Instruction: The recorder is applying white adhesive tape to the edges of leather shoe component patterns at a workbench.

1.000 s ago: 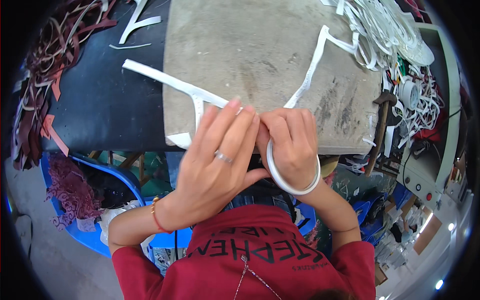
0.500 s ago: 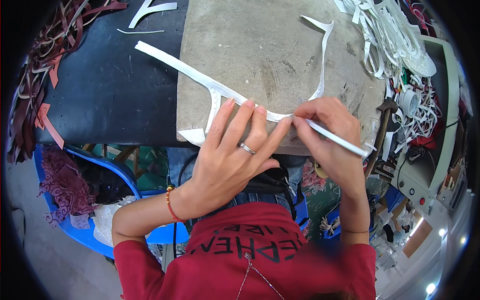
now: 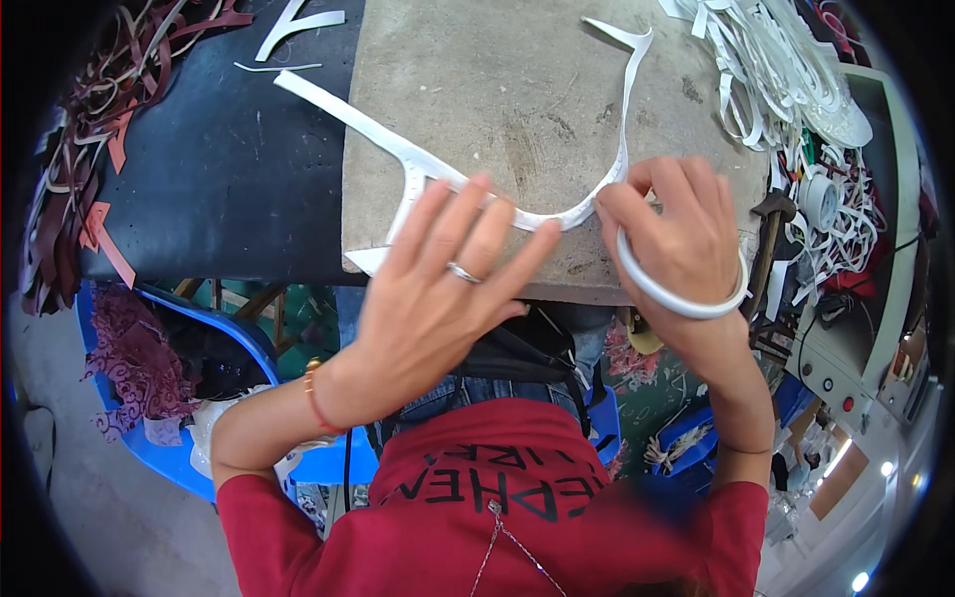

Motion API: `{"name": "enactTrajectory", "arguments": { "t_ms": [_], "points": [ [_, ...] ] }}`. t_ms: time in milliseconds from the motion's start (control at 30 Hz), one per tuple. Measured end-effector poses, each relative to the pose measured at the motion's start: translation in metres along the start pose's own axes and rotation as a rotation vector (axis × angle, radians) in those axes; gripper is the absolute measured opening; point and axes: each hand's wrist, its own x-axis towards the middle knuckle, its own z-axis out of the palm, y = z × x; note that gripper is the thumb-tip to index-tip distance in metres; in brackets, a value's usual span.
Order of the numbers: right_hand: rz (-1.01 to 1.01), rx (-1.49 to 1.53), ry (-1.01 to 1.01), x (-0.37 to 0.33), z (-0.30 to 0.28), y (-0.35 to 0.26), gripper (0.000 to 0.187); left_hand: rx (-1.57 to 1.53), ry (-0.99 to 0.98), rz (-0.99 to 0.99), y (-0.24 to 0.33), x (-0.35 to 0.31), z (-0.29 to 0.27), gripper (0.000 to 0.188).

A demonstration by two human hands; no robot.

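Landmark: grey slab (image 3: 448,80), on the black surface (image 3: 229,189).

Left of slab: white Y-shaped piece (image 3: 293,32) and thin white sliver (image 3: 279,68), both near its edge; coral pieces (image 3: 114,244) farther off, beside a heap of dark red strips (image 3: 60,189) well apart from it. At slab's upper right corner: bundle of white strips (image 3: 786,80). Just beside slab's right edge: hammer (image 3: 771,214); beyond it, white roll (image 3: 820,202). Below and left of slab: blue chair (image 3: 164,466).

White forked strip (image 3: 373,132) lies mostly across slab, one end past its left edge; left hand hides part.

Left hand (image 3: 438,269): fingers spread, over the strip at slab's lower part. Right hand (image 3: 681,234): fingers curled, thumb and forefinger at strip's edge, right part of slab; whether pinching, cannot tell.
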Motion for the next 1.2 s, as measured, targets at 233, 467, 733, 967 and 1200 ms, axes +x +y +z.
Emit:
{"name": "enactTrajectory", "arguments": {
  "t_ms": [233,467,733,967,1200],
  "points": [
    [0.037,0.354,0.181,-0.003,0.033,-0.060,0.021,-0.131,0.077,-0.102,0.005,-0.016,0.000,0.075],
    [0.356,0.853,-0.078,-0.006,0.009,-0.026,0.023,-0.045,0.053,0.056,-0.012,-0.024,0.004,0.065],
    [0.175,0.489,0.010,0.004,0.005,-0.032,0.014,-0.006,0.060,0.030,-0.006,-0.024,0.007,0.059],
    [-0.231,0.373,-0.047,0.016,0.005,0.014,0.020,0.016,0.030,0.098,-0.017,-0.020,0.006,0.058],
    [-0.215,0.329,-0.004,0.018,0.010,0.006,0.013,-0.069,-0.048,0.176,-0.033,-0.010,-0.012,0.062]
  ]
}}
